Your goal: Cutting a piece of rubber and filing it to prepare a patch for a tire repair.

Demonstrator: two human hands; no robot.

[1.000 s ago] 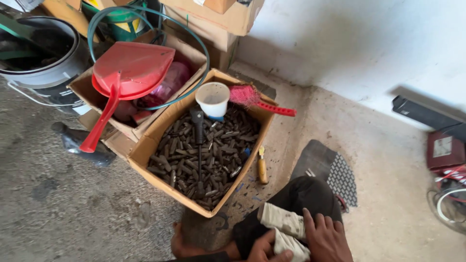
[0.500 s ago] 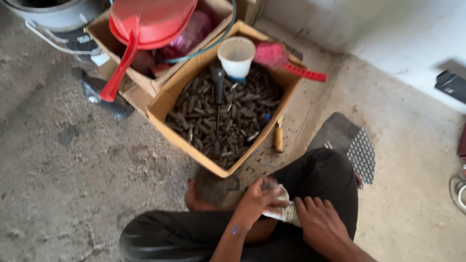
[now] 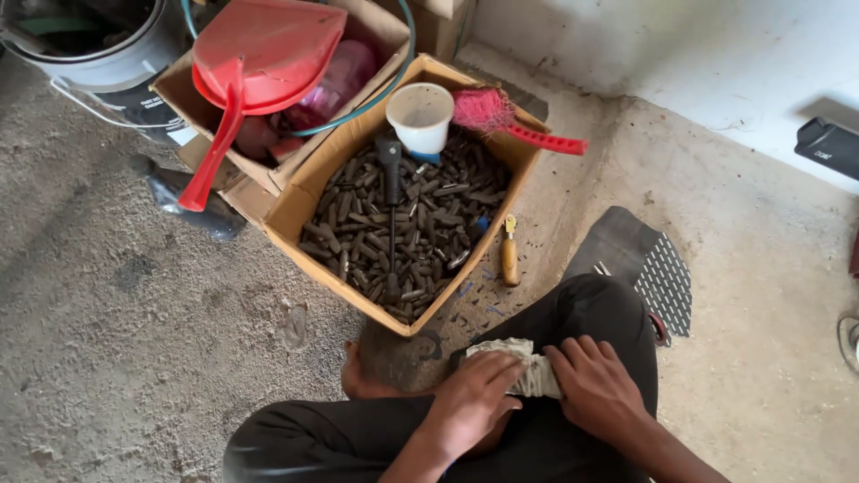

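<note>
At the bottom of the view, on the person's black-trousered lap, the left hand (image 3: 472, 402) and the right hand (image 3: 598, 389) both rest on a pale, crumpled cloth (image 3: 528, 371). The left hand's fingers curl over the cloth's near end and press it down against the leg, while the right hand lies on its other end with fingers spread and slightly bent, covering part of it. Whether either hand truly pinches the cloth cannot be told. Just beyond the knees, on the gritty concrete floor (image 3: 134, 358), a small tool with a wooden handle (image 3: 509, 255) lies beside a big cardboard box (image 3: 295, 210). That box is filled with dark, short metal pieces (image 3: 429, 224); a black tool (image 3: 391, 192) lies across them, and a white cup (image 3: 420, 116) stands at the far end, just beside a pink brush (image 3: 510, 121) that rests on the box rim. To the right of the knees lies a dark mat (image 3: 649, 268) with a patterned edge. Farther off, a second cardboard box (image 3: 376, 31) holds a red dustpan (image 3: 259, 67), and a grey bucket (image 3: 107, 58) stands in the far left corner.
</note>
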